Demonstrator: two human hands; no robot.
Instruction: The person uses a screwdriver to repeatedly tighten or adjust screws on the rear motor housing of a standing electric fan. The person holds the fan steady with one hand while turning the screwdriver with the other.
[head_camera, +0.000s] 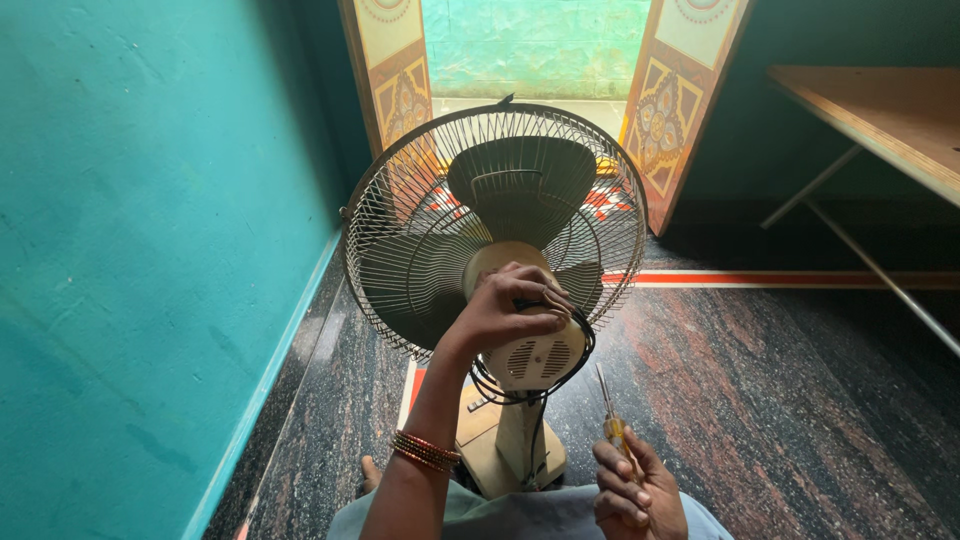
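One pedestal fan (495, 230) fills the middle of the room, standing on the dark polished stone floor (780, 400) with its back turned to the person sitting behind it, so the motor housing (530, 350) faces them and is easy to reach. Its round wire cage (400, 250) tilts slightly upward and away, towards the open doorway; through the wires I count three dull blades, though the lowest parts are hidden behind the housing. One cream base (495, 455) sits just in front of the person's lap, and one dark cord (540, 395) loops around under the housing and hangs down by the stem.

Two painted door leaves (395, 70) stand swung open on either side of the doorway beyond. One wooden surface (880, 115) on thin metal legs stands well apart to the right (nothing on it that I can see).

Two hands are at work. The left hand (505, 310), with a stack of bangles (425, 450) at the wrist, lies curled over the top of the motor housing, fingers wrapped down onto it, apparently to steady the fan head. The right hand (635, 490) stays low by the lap, fingers closed around one yellow-handled screwdriver (612, 420), its shaft pointing up towards the housing, near it but not touching.
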